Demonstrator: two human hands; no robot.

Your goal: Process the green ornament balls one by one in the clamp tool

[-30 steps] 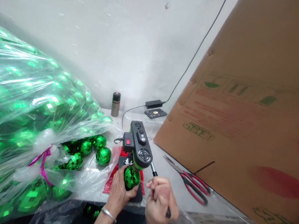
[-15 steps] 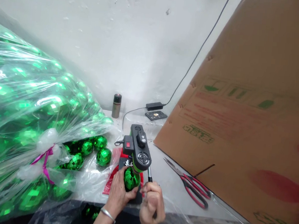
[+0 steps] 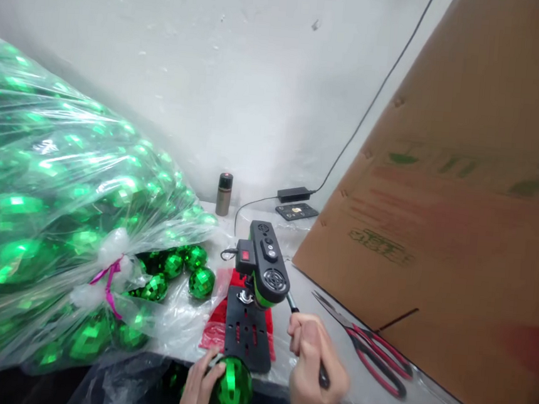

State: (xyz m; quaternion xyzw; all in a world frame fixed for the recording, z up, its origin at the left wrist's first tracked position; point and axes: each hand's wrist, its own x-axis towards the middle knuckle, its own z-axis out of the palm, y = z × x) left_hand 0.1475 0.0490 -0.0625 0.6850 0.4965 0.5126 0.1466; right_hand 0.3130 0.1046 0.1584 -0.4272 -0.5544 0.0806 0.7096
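A shiny green faceted ball [image 3: 234, 390] is at the front edge of the table, and my left hand [image 3: 198, 381] has its fingers against the ball's left side; the thumb's grip is partly hidden. My right hand [image 3: 315, 369] is closed round the black-ended lever [image 3: 292, 303] of a small bench machine. The machine's black and green head [image 3: 268, 261] has a red switch [image 3: 245, 255] and stands over a slotted black base plate [image 3: 247, 332]. Red plastic [image 3: 213, 332] lies under that plate.
A large clear bag [image 3: 64, 178] of green balls, tied with pink ribbon [image 3: 110, 285], fills the left. Loose green balls [image 3: 201, 282] lie beside it. Scissors [image 3: 370, 349] and a cardboard box [image 3: 438, 210] are on the right. A spray can [image 3: 223, 195], power adapter [image 3: 294, 195] and phone [image 3: 297, 211] stand behind.
The green ball has come off the spot under the machine head, toward me and past the base plate, with my left hand. My right hand stays on the lever. The view has shifted left.
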